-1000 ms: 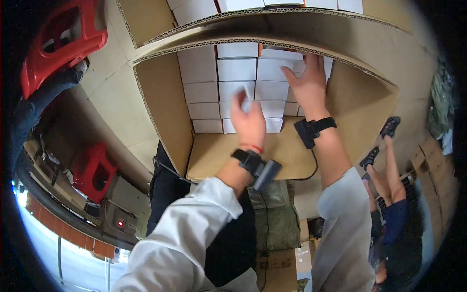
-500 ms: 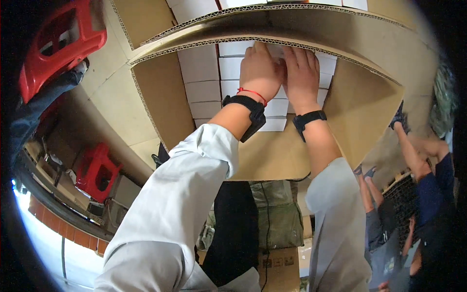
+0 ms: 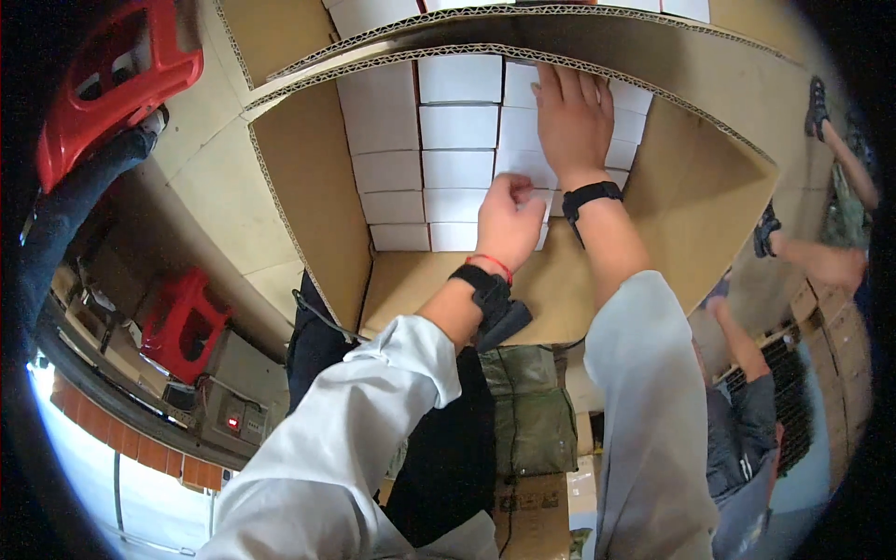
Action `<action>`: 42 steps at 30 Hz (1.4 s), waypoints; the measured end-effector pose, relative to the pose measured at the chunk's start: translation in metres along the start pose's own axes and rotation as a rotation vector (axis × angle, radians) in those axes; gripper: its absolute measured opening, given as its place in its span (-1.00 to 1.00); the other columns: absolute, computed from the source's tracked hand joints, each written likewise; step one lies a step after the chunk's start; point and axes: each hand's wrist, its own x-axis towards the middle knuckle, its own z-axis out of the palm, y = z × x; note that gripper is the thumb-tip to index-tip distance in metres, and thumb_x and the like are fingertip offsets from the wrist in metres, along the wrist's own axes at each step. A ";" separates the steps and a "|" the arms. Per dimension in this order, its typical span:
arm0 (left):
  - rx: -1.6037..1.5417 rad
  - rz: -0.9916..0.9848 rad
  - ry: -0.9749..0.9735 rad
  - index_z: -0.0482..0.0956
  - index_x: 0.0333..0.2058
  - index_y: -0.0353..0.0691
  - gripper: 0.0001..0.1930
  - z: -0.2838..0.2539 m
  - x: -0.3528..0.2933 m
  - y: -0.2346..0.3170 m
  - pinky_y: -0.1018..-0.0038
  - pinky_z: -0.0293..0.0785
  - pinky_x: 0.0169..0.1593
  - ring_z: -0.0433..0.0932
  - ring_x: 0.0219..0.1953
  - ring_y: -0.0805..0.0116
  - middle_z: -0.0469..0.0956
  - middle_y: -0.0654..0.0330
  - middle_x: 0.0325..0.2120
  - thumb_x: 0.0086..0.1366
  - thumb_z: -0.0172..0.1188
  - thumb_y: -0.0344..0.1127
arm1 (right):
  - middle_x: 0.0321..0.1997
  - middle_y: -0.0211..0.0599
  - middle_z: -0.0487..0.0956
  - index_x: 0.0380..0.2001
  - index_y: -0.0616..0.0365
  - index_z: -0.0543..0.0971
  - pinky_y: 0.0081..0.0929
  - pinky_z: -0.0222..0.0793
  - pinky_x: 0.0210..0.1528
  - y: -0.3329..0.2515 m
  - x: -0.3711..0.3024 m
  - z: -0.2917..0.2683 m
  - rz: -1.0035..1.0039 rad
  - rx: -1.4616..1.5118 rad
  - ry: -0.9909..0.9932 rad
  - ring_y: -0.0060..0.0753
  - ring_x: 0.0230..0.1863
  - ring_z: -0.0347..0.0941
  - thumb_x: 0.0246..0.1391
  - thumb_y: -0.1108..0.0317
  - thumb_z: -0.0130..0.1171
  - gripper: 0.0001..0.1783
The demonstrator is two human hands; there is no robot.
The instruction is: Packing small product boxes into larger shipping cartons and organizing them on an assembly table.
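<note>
A large open cardboard box stands in front of me, holding rows of small white boxes packed against its far side. My right hand lies over the white boxes on the right, its fingers stretched out and their tips close to the far cardboard rim. Lower down, my left hand hovers by the near edge of the rows, its fingers curled in and no object showing in them. Both wrists wear black straps, and a red string circles the left one.
Another cardboard box with white boxes inside adjoins the far side. Red plastic stools stand on the left. A wrapped green bundle lies below the near box edge. Other people's legs and an arm show at the right.
My left hand has drawn back toward me from beside the right hand, uncovering more white boxes. My right hand has shifted slightly farther away. People at the right have moved.
</note>
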 end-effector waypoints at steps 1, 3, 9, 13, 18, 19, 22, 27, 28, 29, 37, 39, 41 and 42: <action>0.001 0.005 0.005 0.50 0.05 -0.46 -0.57 0.002 -0.006 -0.016 0.35 0.54 0.00 0.61 -0.14 0.19 0.60 -0.05 -0.05 0.24 0.21 -0.36 | 0.17 -0.39 0.56 0.16 -0.08 0.55 -0.02 0.24 0.37 -0.002 0.001 0.002 -0.002 0.003 0.006 -0.16 0.24 0.41 0.18 0.12 0.27 -0.52; -0.214 -0.419 0.171 0.54 -0.12 -0.40 -0.73 0.009 -0.024 -0.042 0.33 0.53 -0.07 0.53 -0.31 0.23 0.54 0.09 -0.24 0.24 0.18 -0.37 | 0.24 -0.33 0.51 0.24 -0.03 0.49 -0.02 0.18 0.41 -0.001 -0.003 0.007 -0.041 0.108 0.047 -0.15 0.30 0.36 0.16 0.07 0.29 -0.41; -0.687 -0.623 -0.092 0.40 -0.33 -0.19 -0.89 0.013 -0.048 -0.099 0.39 0.39 -0.10 0.40 -0.30 0.27 0.31 0.24 -0.44 0.21 0.13 -0.36 | 0.31 -0.20 0.43 0.30 0.01 0.40 0.12 0.11 0.39 0.015 0.011 0.002 -0.103 0.195 -0.077 -0.01 0.34 0.29 0.12 -0.09 0.30 -0.24; -0.991 -0.978 0.246 0.33 -0.37 -0.10 -0.85 0.042 -0.034 -0.085 0.34 0.32 -0.08 0.37 -0.22 0.33 0.32 0.28 -0.42 0.15 0.15 -0.33 | 0.17 -0.07 0.56 0.25 0.11 0.43 -0.02 0.26 0.32 0.020 0.011 -0.013 -0.128 0.150 -0.177 0.08 0.22 0.43 0.23 -0.13 0.20 -0.31; -0.816 -0.887 0.183 0.31 -0.39 -0.09 -0.83 0.044 -0.032 -0.079 0.24 0.31 -0.08 0.33 -0.17 0.34 0.32 0.33 -0.41 0.11 0.14 -0.31 | 0.01 -0.02 0.64 0.18 0.16 0.48 -0.05 0.48 0.08 0.028 0.018 -0.027 -0.115 0.151 -0.303 0.11 0.02 0.57 0.19 -0.17 0.23 -0.30; -0.593 -0.712 0.003 0.31 -0.39 -0.09 -0.83 0.042 -0.033 -0.082 0.22 0.31 -0.08 0.33 -0.15 0.33 0.32 0.33 -0.40 0.09 0.13 -0.31 | 0.00 -0.02 0.65 0.16 0.17 0.50 -0.05 0.52 0.02 0.031 0.018 -0.029 -0.109 0.121 -0.334 0.09 -0.02 0.59 0.17 -0.18 0.24 -0.29; -1.103 -0.915 0.202 0.32 -0.39 -0.10 -0.87 0.034 -0.035 -0.112 0.30 0.33 -0.08 0.32 -0.16 0.32 0.34 0.31 -0.39 0.11 0.10 -0.38 | 0.06 -0.02 0.64 0.14 0.18 0.52 -0.06 0.50 0.07 0.018 0.029 -0.033 -0.040 0.136 -0.429 0.07 0.03 0.58 0.15 -0.20 0.25 -0.27; -1.248 -0.869 0.355 0.46 -0.30 -0.14 -0.87 0.069 -0.041 -0.094 0.37 0.26 0.10 0.36 0.03 0.31 0.46 0.28 -0.21 0.15 0.17 -0.38 | 0.15 0.01 0.60 0.17 0.19 0.52 -0.11 0.44 0.19 0.034 0.039 -0.018 -0.193 0.285 -0.339 0.08 0.15 0.52 0.06 -0.20 0.34 -0.21; -1.280 -0.873 0.336 0.49 -0.25 -0.16 -0.82 0.062 -0.032 -0.100 0.32 0.29 0.15 0.41 0.05 0.27 0.51 0.26 -0.17 0.15 0.22 -0.38 | 0.19 0.03 0.58 0.20 0.20 0.51 -0.14 0.41 0.23 0.032 0.046 -0.016 -0.252 0.312 -0.343 0.08 0.20 0.50 0.02 -0.19 0.38 -0.17; -1.282 -0.865 0.337 0.49 -0.25 -0.16 -0.82 0.060 -0.025 -0.103 0.32 0.29 0.15 0.41 0.05 0.27 0.51 0.26 -0.17 0.15 0.22 -0.38 | 0.19 0.03 0.58 0.20 0.20 0.51 -0.14 0.41 0.23 0.029 0.054 -0.016 -0.257 0.313 -0.337 0.08 0.20 0.50 0.02 -0.19 0.38 -0.17; -1.341 -0.842 0.273 0.54 -0.05 -0.10 -0.72 0.054 -0.045 -0.099 0.32 0.36 0.24 0.50 0.07 0.27 0.57 0.24 -0.08 0.26 0.26 -0.35 | 0.21 0.04 0.57 0.21 0.21 0.49 -0.18 0.38 0.27 0.034 0.040 -0.053 -0.046 0.363 -0.638 0.07 0.25 0.48 -0.10 -0.24 0.45 -0.06; -1.265 -0.775 0.136 0.51 -0.01 -0.08 -0.67 0.044 -0.054 -0.098 0.34 0.43 0.18 0.49 0.08 0.26 0.55 0.23 -0.04 0.25 0.29 -0.35 | 0.21 0.04 0.57 0.21 0.22 0.49 -0.21 0.41 0.24 0.048 0.035 -0.071 0.162 0.416 -0.790 0.06 0.25 0.48 -0.10 -0.25 0.46 -0.05; -1.241 -0.707 0.103 0.50 0.00 -0.12 -0.66 0.053 -0.055 -0.078 0.38 0.48 0.04 0.50 0.03 0.25 0.55 0.17 -0.07 0.25 0.31 -0.34 | 0.18 -0.05 0.58 0.23 0.20 0.47 -0.24 0.41 0.25 0.112 -0.008 -0.053 0.233 0.553 -0.589 -0.12 0.20 0.52 -0.04 -0.14 0.49 -0.11; -1.049 -0.698 0.120 0.50 -0.01 -0.14 -0.66 0.052 -0.051 -0.074 0.39 0.48 0.00 0.52 -0.04 0.26 0.55 0.16 -0.11 0.25 0.31 -0.34 | 0.18 -0.07 0.58 0.23 0.20 0.46 -0.25 0.40 0.26 0.134 -0.022 -0.055 0.331 0.586 -0.592 -0.16 0.19 0.51 -0.01 -0.10 0.48 -0.14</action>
